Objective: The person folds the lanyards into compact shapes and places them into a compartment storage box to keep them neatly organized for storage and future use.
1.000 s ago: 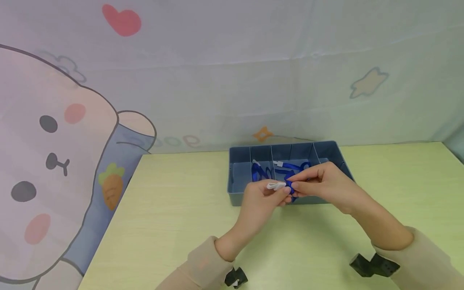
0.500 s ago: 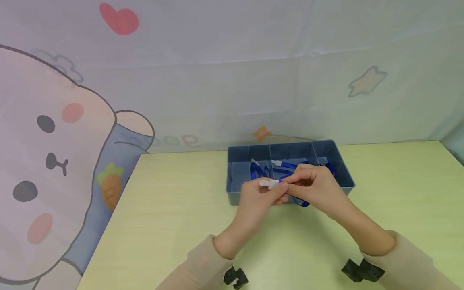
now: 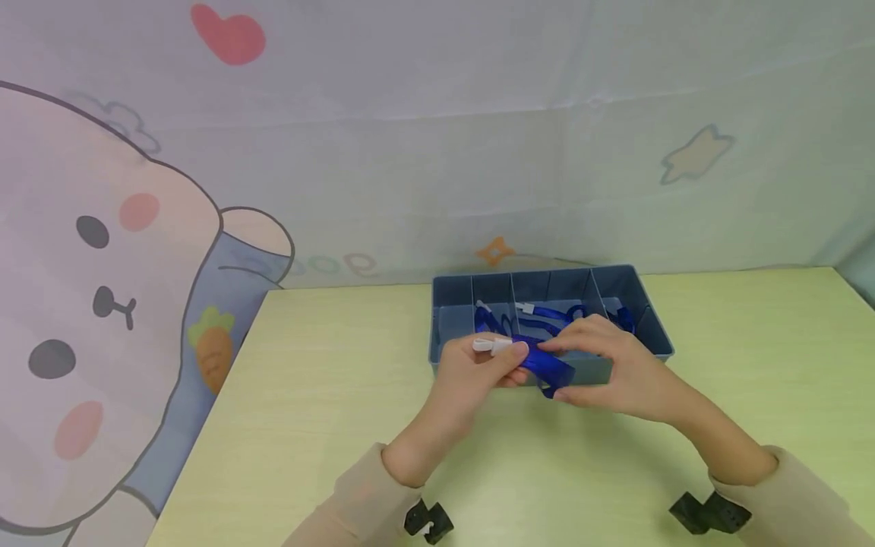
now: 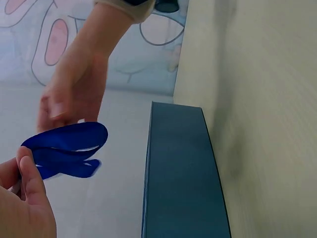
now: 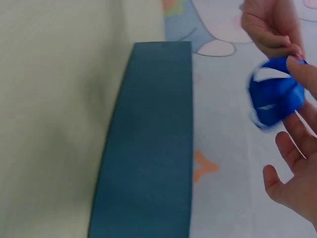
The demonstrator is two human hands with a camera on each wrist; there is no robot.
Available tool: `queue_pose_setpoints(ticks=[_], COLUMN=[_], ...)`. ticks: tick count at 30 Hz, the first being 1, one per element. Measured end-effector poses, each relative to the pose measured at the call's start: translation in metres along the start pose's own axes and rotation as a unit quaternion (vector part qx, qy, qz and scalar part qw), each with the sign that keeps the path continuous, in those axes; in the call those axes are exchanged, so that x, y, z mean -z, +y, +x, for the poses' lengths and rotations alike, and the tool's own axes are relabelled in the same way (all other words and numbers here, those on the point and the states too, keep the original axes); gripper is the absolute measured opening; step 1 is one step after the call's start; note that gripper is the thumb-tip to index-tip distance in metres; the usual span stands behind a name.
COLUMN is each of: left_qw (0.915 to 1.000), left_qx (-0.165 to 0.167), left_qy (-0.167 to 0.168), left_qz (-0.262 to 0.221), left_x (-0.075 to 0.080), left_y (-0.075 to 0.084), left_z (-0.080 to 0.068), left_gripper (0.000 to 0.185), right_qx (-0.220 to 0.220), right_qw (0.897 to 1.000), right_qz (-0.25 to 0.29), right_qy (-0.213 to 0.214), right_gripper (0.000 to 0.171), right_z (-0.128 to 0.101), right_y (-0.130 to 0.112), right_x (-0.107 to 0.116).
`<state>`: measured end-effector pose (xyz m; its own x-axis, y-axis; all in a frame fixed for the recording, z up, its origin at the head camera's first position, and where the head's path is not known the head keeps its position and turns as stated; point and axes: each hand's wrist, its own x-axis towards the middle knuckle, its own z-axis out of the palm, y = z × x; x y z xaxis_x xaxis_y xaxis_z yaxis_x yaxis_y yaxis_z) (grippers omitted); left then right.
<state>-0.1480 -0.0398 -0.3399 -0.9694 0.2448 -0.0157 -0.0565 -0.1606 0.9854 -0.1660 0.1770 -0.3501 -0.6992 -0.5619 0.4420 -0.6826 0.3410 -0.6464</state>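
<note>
A blue ribbon lanyard [image 3: 547, 368] with a white clip end [image 3: 491, 346] is held up before the tray's front wall. My left hand [image 3: 468, 384] pinches it where the white end meets the ribbon, thumb on top. The folded loops of ribbon [image 4: 67, 144] stick out beyond the left fingers in the left wrist view. My right hand [image 3: 618, 372] is spread around the loose loops, index finger near their upper side and thumb beside the lower edge. In the right wrist view the ribbon [image 5: 275, 94] is blurred and the right fingers stand apart.
A blue-grey divided tray [image 3: 444, 374] stands behind the hands at the table's back. Blue lanyards with white ends [image 3: 525, 308] lie in several compartments, and more blue ribbon [image 3: 623, 319] lies in the right one. A printed curtain [image 3: 410, 152] hangs behind the pale table [image 3: 328, 395].
The left hand has moved slightly left with the white end. The right hand has gone from pinching the ribbon to spread fingers, and the blue loops now fan out between the hands.
</note>
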Motion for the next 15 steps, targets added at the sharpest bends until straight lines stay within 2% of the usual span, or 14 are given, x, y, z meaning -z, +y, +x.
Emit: queue_pose_setpoints(ticks=[2,5,7,11,15], left_qw=[1.0000,0.9999,0.9997,0.9995,0.9997], left_qx=[0.006,0.007,0.006,0.002,0.001], left_qy=[0.003,-0.011,-0.023,-0.032,-0.026], left_qz=[-0.005,-0.002,0.002,0.001,-0.002], left_x=[0.0026,0.0046,0.0052,0.0060,0.0071], left_y=[0.0023,0.0048,0.0053,0.0051,0.0045], left_z=[-0.0003,-0.0011,-0.0016,-0.0019,-0.0024], left_gripper=[0.022,0.021,0.021,0.021,0.020], right_qx=[0.014,0.031,0.051,0.106,0.125], right_qw=[1.000,0.998,0.996,0.989,0.984], right_qz=[-0.021,-0.024,-0.021,-0.042,-0.049], right_qy=[0.014,0.047,0.064,0.091,0.115], right_gripper=[0.053,0.055,0.049,0.022,0.030], right_z=[-0.0028,-0.0037,-0.0028,-0.0011,-0.0026], right_y=[0.0019,0.0033,0.0045,0.0070,0.0078], right_x=[-0.0027,-0.0056,-0.0061,-0.0067,-0.0051])
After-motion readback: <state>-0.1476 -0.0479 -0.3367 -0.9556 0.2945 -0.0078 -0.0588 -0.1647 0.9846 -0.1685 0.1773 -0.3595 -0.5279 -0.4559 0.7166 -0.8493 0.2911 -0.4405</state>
